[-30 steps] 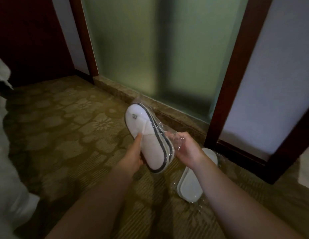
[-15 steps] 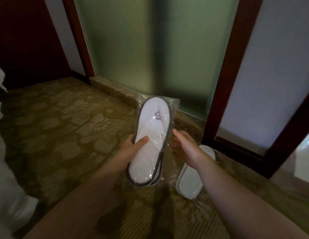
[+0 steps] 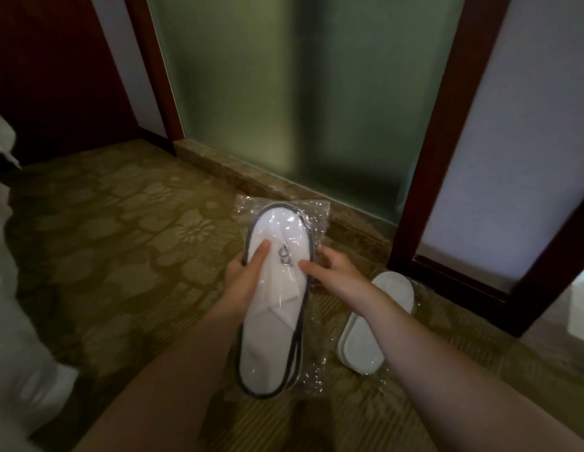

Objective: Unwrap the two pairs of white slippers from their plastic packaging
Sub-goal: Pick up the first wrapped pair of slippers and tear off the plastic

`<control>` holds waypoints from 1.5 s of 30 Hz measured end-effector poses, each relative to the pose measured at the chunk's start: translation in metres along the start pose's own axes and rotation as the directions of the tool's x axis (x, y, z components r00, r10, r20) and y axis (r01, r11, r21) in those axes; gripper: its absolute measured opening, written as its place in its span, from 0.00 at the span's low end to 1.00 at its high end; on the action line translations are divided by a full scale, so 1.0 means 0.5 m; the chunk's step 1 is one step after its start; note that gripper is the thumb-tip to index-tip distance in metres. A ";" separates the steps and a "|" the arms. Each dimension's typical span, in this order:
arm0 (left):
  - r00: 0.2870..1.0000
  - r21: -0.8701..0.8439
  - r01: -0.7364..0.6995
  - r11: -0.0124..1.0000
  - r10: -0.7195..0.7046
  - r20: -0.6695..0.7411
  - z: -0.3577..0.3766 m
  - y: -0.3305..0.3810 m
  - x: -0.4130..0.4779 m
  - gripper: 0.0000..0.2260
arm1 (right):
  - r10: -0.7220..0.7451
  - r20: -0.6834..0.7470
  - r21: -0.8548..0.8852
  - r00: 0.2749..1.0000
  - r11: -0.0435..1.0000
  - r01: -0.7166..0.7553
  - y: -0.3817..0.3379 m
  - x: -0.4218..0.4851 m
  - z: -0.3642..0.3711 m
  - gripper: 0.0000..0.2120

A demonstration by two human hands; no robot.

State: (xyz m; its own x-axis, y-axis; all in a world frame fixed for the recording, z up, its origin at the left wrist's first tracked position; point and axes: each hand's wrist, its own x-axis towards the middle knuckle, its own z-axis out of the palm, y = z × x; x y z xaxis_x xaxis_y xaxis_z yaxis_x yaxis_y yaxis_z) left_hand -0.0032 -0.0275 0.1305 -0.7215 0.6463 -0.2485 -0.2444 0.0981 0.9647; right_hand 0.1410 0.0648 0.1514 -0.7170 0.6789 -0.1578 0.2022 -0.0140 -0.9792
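Patterned olive carpet floor (image 3: pixel 104 256), frosted glass door behind. Left hand (image 3: pixel 243 282) and right hand (image 3: pixel 333 275) both grip the clear-plastic-wrapped white slipper pair with dark trim (image 3: pixel 274 305) held mid-air; second wrapped white pair (image 3: pixel 375 324) on floor. Risk: slick film slips, pack drops

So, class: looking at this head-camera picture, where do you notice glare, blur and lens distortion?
Head view: glare glints off the plastic wrap around the held slippers; the white fabric at the left edge is smeared and soft; the door frame leans from wide-angle distortion; the carpet is dim, unevenly lit.
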 end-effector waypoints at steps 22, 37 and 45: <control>0.999 0.330 0.047 0.943 -0.039 -0.031 -0.013 -0.016 0.018 0.30 | -0.469 -0.215 -0.465 0.856 0.820 0.333 0.012 0.030 -0.017 0.06; 0.977 0.310 0.131 0.942 -0.175 0.118 -0.053 -0.016 0.033 0.45 | -0.514 -0.007 -0.625 0.858 0.672 0.398 0.012 0.013 -0.016 0.14; 0.969 0.328 0.096 0.940 -0.164 0.186 -0.056 -0.018 0.037 0.38 | -0.513 -0.059 -0.628 0.857 0.686 0.368 0.001 0.006 -0.014 0.07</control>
State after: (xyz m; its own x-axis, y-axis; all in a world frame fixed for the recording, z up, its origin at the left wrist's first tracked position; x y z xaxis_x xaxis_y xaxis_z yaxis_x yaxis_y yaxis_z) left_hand -0.0327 -0.0376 0.1150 -0.5387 0.7505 -0.3829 -0.0868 0.4026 0.9112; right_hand 0.1436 0.0723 0.1514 -0.6788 0.6317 0.3744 0.2938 0.7009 -0.6499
